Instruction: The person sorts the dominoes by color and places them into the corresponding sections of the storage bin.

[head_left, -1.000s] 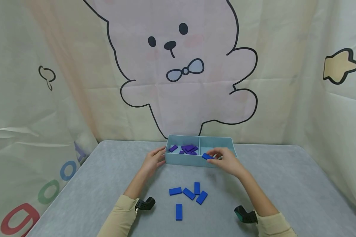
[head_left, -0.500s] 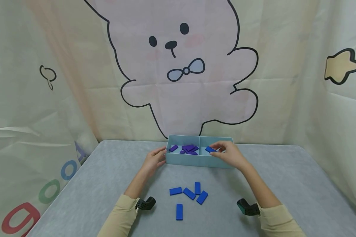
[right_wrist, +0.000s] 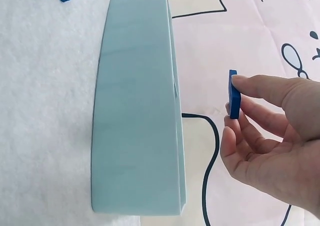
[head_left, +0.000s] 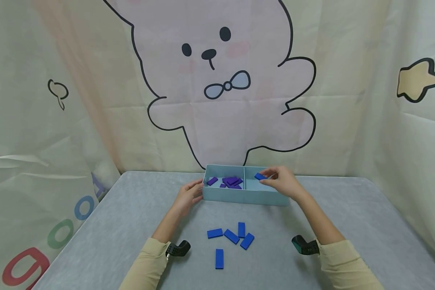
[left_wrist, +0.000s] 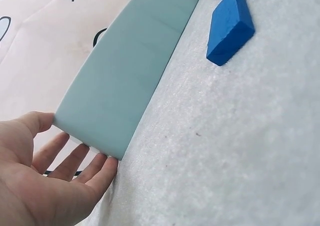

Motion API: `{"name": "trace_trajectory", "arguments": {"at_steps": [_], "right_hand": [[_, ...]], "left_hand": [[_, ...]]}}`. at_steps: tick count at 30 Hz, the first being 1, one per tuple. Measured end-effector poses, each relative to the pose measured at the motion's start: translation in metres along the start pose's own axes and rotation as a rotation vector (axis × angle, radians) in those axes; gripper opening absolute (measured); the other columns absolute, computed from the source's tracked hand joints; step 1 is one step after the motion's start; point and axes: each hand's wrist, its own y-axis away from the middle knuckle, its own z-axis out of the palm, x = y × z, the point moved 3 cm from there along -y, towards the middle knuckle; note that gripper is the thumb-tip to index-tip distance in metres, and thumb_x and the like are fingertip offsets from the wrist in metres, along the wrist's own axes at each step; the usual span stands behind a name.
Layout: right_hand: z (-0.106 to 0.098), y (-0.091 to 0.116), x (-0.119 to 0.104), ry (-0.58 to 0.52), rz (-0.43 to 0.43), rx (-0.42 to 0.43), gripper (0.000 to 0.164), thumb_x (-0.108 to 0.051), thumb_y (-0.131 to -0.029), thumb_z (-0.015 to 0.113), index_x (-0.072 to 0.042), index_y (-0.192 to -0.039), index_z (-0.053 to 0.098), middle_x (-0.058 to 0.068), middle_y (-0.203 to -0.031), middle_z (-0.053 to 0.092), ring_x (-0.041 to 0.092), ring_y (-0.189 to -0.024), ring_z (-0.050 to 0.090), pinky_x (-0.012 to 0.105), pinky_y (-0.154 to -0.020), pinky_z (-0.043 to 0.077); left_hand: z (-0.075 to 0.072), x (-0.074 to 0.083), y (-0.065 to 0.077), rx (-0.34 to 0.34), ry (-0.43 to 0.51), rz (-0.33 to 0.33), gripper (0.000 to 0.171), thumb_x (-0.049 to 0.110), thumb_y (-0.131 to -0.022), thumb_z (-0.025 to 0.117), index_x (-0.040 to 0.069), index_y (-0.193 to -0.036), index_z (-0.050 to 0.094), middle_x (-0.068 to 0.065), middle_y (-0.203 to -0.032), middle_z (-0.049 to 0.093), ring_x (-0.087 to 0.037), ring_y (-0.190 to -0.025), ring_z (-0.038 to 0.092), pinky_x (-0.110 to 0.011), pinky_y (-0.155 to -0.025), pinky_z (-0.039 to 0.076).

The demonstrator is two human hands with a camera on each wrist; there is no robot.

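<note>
Right hand (head_left: 284, 181) moved back, pinching blue block (head_left: 259, 176) | left hand (head_left: 187, 197) relaxed, touching box (head_left: 244, 196) edge

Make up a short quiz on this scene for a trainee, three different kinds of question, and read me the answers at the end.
1. Count: how many blue rectangular blocks lie on the gray-covered table?

2. Choose: in the head view, where do the visible purple blocks lie?
A. In the left compartment of the light teal box
B. In its right compartment
C. On the table

3. True or false: the right hand holds a purple block.

Key:
1. Five.
2. A.
3. False; it pinches a blue block between thumb and fingers.
</note>
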Motion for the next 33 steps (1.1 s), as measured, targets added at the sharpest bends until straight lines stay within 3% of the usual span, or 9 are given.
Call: {"name": "trace_trajectory", "arguments": {"at_steps": [7, 17, 23, 33], "right_hand": [[-0.004, -0.008, 0.003, 0.028, 0.033, 0.010, 0.031, -0.012, -0.100, 0.072, 0.009, -0.122, 0.071, 0.026, -0.116, 0.072, 0.036, -0.101, 0.067, 0.044, -0.086, 0.060], [-0.009, -0.018, 0.005, 0.026, 0.062, 0.003, 0.033, -0.012, -0.099, 0.071, 0.011, -0.123, 0.070, 0.026, -0.113, 0.071, 0.038, -0.101, 0.067, 0.040, -0.081, 0.058], [-0.012, -0.027, 0.007, 0.036, 0.084, 0.007, 0.033, -0.012, -0.100, 0.071, 0.011, -0.124, 0.069, 0.027, -0.114, 0.069, 0.042, -0.106, 0.066, 0.046, -0.087, 0.060], [-0.017, -0.038, 0.009, 0.033, 0.126, 0.012, 0.035, -0.013, -0.101, 0.070, 0.011, -0.126, 0.068, 0.027, -0.116, 0.067, 0.041, -0.110, 0.063, 0.043, -0.086, 0.058]], "left_hand": [[0.000, -0.001, -0.002, 0.000, 0.005, 0.000, 0.047, 0.020, -0.110, 0.057, -0.001, -0.152, 0.054, -0.025, -0.159, 0.049, -0.044, -0.140, 0.054, -0.054, -0.114, 0.047], [0.000, 0.001, 0.000, -0.015, -0.001, -0.003, 0.047, 0.019, -0.111, 0.055, -0.002, -0.153, 0.051, -0.026, -0.160, 0.047, -0.046, -0.142, 0.052, -0.055, -0.116, 0.045], [0.000, 0.001, 0.000, -0.007, 0.006, -0.007, 0.048, 0.020, -0.111, 0.056, -0.001, -0.153, 0.052, -0.025, -0.160, 0.048, -0.045, -0.142, 0.053, -0.054, -0.115, 0.046], [0.002, 0.002, 0.001, 0.012, 0.010, -0.016, 0.048, 0.022, -0.110, 0.058, 0.001, -0.153, 0.053, -0.023, -0.159, 0.050, -0.044, -0.141, 0.054, -0.054, -0.115, 0.047]]}}
